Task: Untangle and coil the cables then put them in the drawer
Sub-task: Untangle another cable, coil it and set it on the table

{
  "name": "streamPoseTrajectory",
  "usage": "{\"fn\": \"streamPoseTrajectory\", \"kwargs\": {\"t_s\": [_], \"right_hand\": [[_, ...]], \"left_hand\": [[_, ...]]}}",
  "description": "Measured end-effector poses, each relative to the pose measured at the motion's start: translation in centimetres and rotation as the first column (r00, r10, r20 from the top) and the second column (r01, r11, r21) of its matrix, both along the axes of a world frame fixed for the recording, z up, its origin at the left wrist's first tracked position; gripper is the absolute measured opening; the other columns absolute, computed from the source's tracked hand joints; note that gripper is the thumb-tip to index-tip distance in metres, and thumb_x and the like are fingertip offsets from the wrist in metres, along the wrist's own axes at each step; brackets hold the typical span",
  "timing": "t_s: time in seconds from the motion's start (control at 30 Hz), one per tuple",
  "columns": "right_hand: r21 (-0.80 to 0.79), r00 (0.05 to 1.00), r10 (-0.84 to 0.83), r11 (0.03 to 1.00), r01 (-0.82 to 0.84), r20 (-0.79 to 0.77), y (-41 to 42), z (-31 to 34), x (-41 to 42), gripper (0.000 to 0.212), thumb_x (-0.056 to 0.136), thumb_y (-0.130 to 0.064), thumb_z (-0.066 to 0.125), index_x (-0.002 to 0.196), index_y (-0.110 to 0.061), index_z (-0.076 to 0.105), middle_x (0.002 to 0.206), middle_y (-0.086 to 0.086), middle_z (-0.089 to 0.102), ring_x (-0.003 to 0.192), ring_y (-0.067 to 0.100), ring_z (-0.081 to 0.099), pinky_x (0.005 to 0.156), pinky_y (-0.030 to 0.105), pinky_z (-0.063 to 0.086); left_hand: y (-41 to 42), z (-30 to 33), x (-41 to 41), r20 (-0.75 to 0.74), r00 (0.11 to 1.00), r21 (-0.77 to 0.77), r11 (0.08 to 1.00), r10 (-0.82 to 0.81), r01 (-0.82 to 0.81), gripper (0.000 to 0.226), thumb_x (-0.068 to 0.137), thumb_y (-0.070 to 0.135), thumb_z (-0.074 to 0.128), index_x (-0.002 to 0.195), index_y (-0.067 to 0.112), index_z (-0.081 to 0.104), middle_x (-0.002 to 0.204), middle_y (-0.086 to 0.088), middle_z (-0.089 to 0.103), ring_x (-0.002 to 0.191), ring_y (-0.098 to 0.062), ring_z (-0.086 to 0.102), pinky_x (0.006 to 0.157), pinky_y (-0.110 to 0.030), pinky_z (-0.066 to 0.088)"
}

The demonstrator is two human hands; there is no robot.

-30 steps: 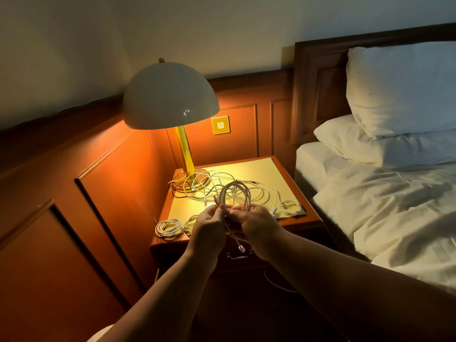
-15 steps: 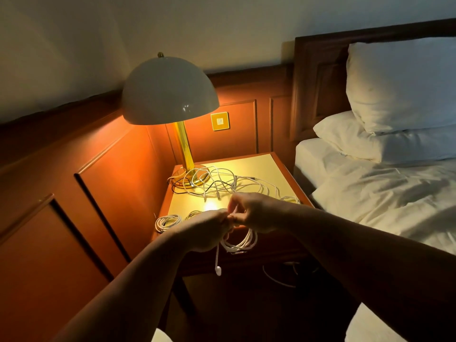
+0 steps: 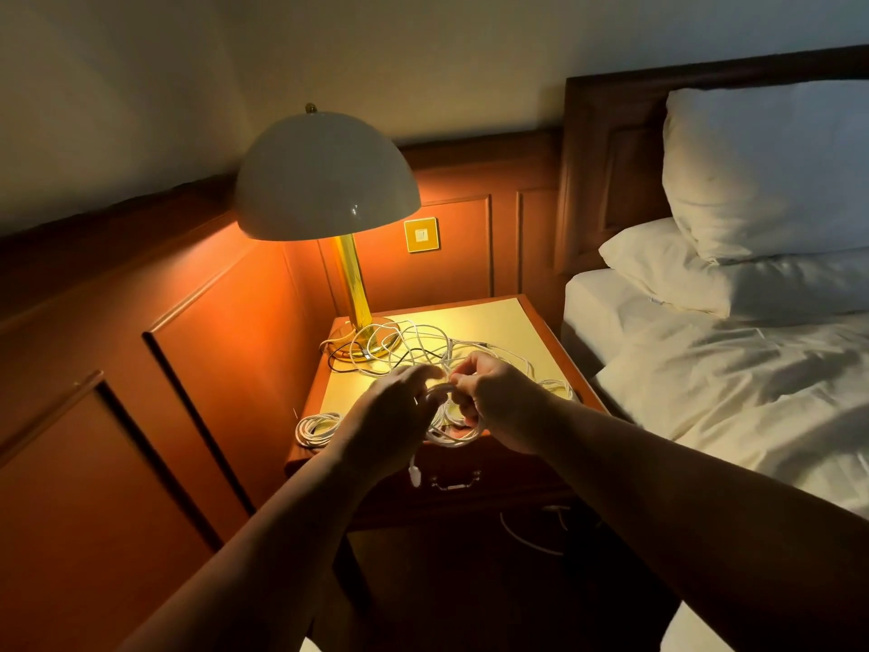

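Both hands hold one white cable coil (image 3: 452, 430) over the front edge of the nightstand (image 3: 526, 322). My left hand (image 3: 385, 416) grips its left side, and a plug end (image 3: 414, 475) dangles below that hand. My right hand (image 3: 498, 400) pinches the top of the same coil. A tangle of white and dark cables (image 3: 399, 345) lies on the nightstand top around the lamp base. One finished white coil (image 3: 317, 428) rests at the front left corner. The drawer (image 3: 498, 482) below, with a metal handle (image 3: 455, 482), is closed.
A domed lamp (image 3: 327, 176) stands lit at the back left of the nightstand. Wood panelling lines the wall on the left. The bed (image 3: 733, 392) with pillows is close on the right. A loose white cable (image 3: 526, 538) hangs in the dark below the nightstand.
The coil was upright above my hands a second ago; now it hangs below them. My hands have stayed together at the front edge, and the plug end dangles lower.
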State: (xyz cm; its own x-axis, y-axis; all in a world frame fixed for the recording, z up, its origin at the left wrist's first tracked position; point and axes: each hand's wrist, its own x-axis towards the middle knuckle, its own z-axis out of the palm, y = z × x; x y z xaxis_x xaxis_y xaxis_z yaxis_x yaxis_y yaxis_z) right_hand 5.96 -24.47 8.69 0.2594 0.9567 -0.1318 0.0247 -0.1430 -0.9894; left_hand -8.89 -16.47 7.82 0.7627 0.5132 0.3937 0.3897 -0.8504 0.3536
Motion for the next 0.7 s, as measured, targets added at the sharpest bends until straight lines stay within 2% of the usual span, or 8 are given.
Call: {"fn": "streamPoseTrajectory", "kwargs": {"t_s": [0.17, 0.27, 0.3, 0.33, 0.37, 0.47, 0.57, 0.7], "right_hand": [[0.053, 0.985, -0.171, 0.984, 0.169, 0.036, -0.1, 0.1, 0.7, 0.009, 0.102, -0.008, 0.044, 0.096, -0.011, 0.049, 0.079, 0.005, 0.047, 0.068, 0.014, 0.042, 0.058, 0.026, 0.037], [0.064, 0.978, -0.209, 0.976, 0.208, 0.007, -0.1, 0.0, 0.8, 0.009, 0.102, -0.010, 0.044, 0.096, -0.013, 0.050, 0.079, 0.005, 0.047, 0.070, 0.015, 0.042, 0.061, 0.028, 0.036], [0.070, 0.976, -0.217, 0.974, 0.216, 0.011, -0.1, 0.0, 0.7, 0.009, 0.102, -0.011, 0.044, 0.096, -0.014, 0.050, 0.080, 0.005, 0.047, 0.070, 0.015, 0.042, 0.061, 0.028, 0.036], [0.079, 0.974, -0.223, 0.972, 0.219, 0.037, -0.2, 0.0, 0.6, 0.009, 0.102, -0.012, 0.045, 0.096, -0.015, 0.050, 0.080, 0.005, 0.048, 0.070, 0.015, 0.042, 0.061, 0.028, 0.037], [0.085, 0.969, -0.227, 0.972, 0.219, 0.093, -0.4, 0.0, 0.6, 0.008, 0.102, -0.013, 0.045, 0.096, -0.016, 0.050, 0.082, 0.004, 0.049, 0.071, 0.014, 0.043, 0.061, 0.027, 0.038], [0.096, 0.936, -0.213, 0.976, 0.194, 0.281, -0.9, 0.0, 0.5, 0.007, 0.103, -0.016, 0.045, 0.098, -0.017, 0.049, 0.088, 0.004, 0.053, 0.074, 0.012, 0.048, 0.061, 0.022, 0.042], [0.088, 0.935, -0.169, 0.985, 0.149, 0.312, -1.2, 0.1, 0.3, 0.009, 0.102, -0.012, 0.044, 0.098, -0.016, 0.050, 0.088, 0.004, 0.054, 0.074, 0.011, 0.048, 0.060, 0.021, 0.040], [0.025, 0.965, -0.085, 0.996, 0.081, 0.246, -1.3, 0.3, 0.3, 0.008, 0.100, -0.008, 0.043, 0.097, -0.012, 0.050, 0.083, 0.007, 0.050, 0.069, 0.014, 0.044, 0.058, 0.026, 0.037]], "left_hand": [[0.1, -0.2, -0.8, 0.109, 0.992, -0.334, 0.942, 0.065, -0.025, 0.026, 0.092, 0.020, 0.066, 0.117, 0.018, 0.059, 0.086, 0.009, 0.068, 0.065, 0.005, 0.065, 0.056, -0.010, 0.048], [-0.1, -0.1, -0.9, 0.148, 0.984, -0.670, 0.742, 0.096, 0.028, 0.029, 0.087, 0.010, 0.071, 0.111, 0.018, 0.060, 0.086, -0.003, 0.072, 0.079, -0.011, 0.071, 0.070, -0.027, 0.057], [-0.2, -0.1, -0.9, 0.149, 0.982, -0.718, 0.696, 0.115, 0.027, 0.027, 0.086, 0.008, 0.071, 0.107, 0.020, 0.060, 0.087, -0.005, 0.072, 0.080, -0.016, 0.071, 0.073, -0.031, 0.056], [-0.2, -0.1, -0.9, 0.148, 0.982, -0.703, 0.711, 0.120, 0.020, 0.024, 0.087, 0.007, 0.070, 0.103, 0.020, 0.060, 0.087, -0.006, 0.072, 0.078, -0.015, 0.070, 0.071, -0.027, 0.056], [0.0, -0.3, -1.0, 0.146, 0.983, -0.620, 0.785, 0.113, 0.001, 0.020, 0.089, 0.007, 0.069, 0.101, 0.020, 0.061, 0.087, -0.005, 0.071, 0.075, -0.011, 0.069, 0.067, -0.019, 0.055], [0.8, -0.7, -1.4, 0.143, 0.984, -0.201, 0.977, 0.104, -0.074, 0.013, 0.092, 0.012, 0.067, 0.104, 0.014, 0.067, 0.092, 0.006, 0.070, 0.071, 0.005, 0.062, 0.062, -0.003, 0.046], [1.4, -0.6, -1.7, 0.174, 0.979, 0.055, 0.991, 0.111, -0.122, 0.011, 0.088, 0.012, 0.072, 0.099, 0.013, 0.073, 0.094, 0.003, 0.075, 0.078, 0.002, 0.061, 0.064, 0.002, 0.036], [1.6, -0.5, -1.8, 0.269, 0.961, 0.175, 0.978, 0.066, -0.116, 0.008, 0.088, 0.011, 0.071, 0.095, 0.015, 0.074, 0.096, 0.002, 0.074, 0.085, 0.000, 0.062, 0.078, -0.003, 0.040]]}}
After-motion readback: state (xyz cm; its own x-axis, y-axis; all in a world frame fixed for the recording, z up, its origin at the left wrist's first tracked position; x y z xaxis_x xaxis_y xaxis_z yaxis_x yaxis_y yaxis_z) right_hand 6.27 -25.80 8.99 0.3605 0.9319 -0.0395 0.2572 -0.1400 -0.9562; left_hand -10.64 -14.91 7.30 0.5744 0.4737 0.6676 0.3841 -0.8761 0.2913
